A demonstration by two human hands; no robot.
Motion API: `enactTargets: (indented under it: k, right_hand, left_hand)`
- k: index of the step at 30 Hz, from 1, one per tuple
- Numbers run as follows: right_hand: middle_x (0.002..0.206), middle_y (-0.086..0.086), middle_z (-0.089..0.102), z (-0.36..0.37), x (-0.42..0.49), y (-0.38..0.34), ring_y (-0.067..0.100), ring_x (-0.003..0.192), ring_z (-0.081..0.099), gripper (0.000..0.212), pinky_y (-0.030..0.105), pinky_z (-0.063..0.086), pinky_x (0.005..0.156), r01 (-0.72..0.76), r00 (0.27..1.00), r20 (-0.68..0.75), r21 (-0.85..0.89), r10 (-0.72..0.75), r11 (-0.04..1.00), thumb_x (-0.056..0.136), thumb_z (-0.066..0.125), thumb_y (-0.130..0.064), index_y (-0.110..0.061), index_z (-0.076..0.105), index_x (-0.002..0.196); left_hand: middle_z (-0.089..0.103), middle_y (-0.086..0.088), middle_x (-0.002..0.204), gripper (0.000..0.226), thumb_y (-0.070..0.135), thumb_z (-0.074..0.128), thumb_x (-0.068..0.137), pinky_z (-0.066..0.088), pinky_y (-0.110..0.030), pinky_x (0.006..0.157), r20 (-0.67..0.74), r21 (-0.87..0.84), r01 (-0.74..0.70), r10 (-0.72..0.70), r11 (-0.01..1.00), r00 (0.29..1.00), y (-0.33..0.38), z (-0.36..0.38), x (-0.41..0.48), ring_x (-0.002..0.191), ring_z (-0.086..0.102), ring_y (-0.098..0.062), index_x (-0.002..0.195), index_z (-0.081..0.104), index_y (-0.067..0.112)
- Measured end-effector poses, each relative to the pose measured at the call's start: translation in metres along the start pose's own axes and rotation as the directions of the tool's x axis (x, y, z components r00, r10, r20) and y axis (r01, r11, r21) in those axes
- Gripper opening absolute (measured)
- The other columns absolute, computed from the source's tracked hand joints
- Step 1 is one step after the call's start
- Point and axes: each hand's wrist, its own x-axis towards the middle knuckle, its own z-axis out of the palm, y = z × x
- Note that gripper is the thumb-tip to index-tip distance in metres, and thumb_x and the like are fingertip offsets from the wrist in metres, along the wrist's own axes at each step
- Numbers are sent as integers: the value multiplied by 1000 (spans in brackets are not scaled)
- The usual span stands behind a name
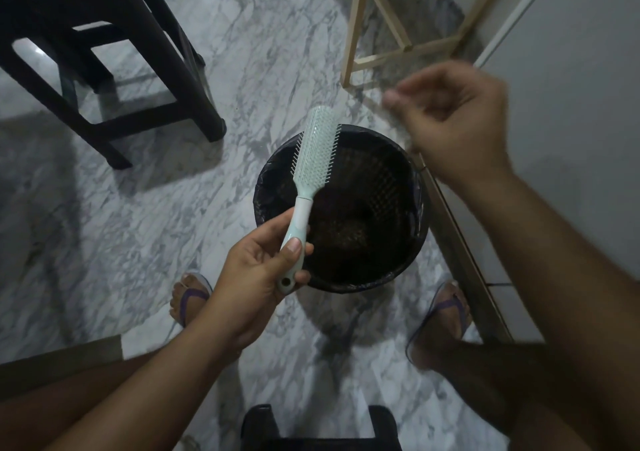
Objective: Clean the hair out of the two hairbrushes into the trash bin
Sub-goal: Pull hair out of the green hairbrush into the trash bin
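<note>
Hairbrush (314,157) handle in left hand (254,279) fingers (292,250), above trash bin (415,187)

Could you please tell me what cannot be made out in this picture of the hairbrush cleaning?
1. Head view: the right hand is motion-blurred, so whether its fingertips pinch hair is unclear.
2. Head view: the trash bin is dark inside; its contents are unreadable.
3. Head view: any strands left in the hairbrush, held by the left hand, are too fine to see.
4. The second hairbrush is outside the frame.
</note>
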Motion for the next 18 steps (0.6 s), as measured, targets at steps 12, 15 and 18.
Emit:
enactTargets:
  k: [12,15,18]
  right_hand:
    - [65,4,74,25,-16,-3,5,45,62,25,19,54,49,-219,913,309,-178,266,959,90,75,-27,-5,77,80]
    - [65,-3,72,20,-8,-3,-1,49,58,26,17,52,55,-73,969,222,-147,104,987,94,69,-25,-5,76,79]
    - [64,-6,65,4,8,-3,-2,53,58,26,19,50,58,36,999,29,-4,-35,999,99,62,-21,-2,71,84]
  left_hand:
    - [70,2,110,41,7,63,90,52,-28,65,39,114,-36,32,993,999,-7,1,-2,92,64,-14,124,70,29]
    - [70,1,108,40,8,64,88,51,-27,63,23,65,-12,11,998,1000,-6,1,-1,92,61,-16,122,71,27]
    - [70,2,109,40,6,63,90,51,-27,63,22,59,-14,13,998,1000,-4,2,-1,93,61,-17,123,71,26]
